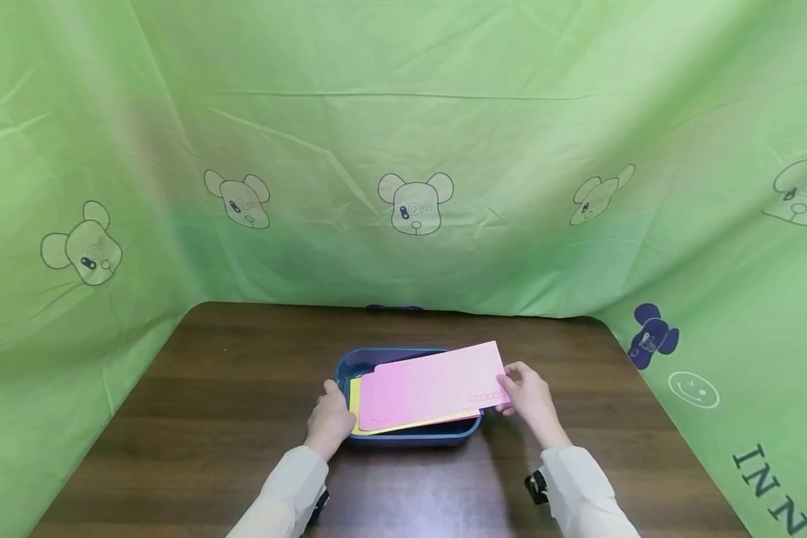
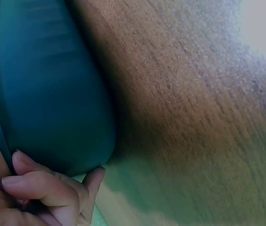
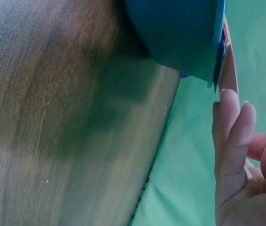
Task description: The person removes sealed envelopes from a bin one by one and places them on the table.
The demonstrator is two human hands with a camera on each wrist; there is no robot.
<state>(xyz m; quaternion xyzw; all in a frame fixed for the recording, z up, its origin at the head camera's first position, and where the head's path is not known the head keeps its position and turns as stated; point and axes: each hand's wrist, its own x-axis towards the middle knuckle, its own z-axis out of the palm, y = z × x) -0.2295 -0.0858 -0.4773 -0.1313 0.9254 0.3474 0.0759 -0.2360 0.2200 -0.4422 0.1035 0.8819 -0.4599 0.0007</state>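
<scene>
A dark blue plastic tray stands on the table with paper envelopes lying across it. Uppermost is a pink envelope with a row of small printed boxes, its right end reaching past the tray's rim. Another pink one and a yellow envelope show beneath it. My left hand holds the tray's left end; in the left wrist view its fingers curl against the tray wall. My right hand pinches the right end of the top pink envelope, thumb above and fingers below. The right wrist view shows the envelope's edge on.
The tray rests on a dark wood-grain table. A green cloth printed with bear heads hangs behind it and along both sides. Dark wrist devices, one of them a black strap mount, sit at both cuffs.
</scene>
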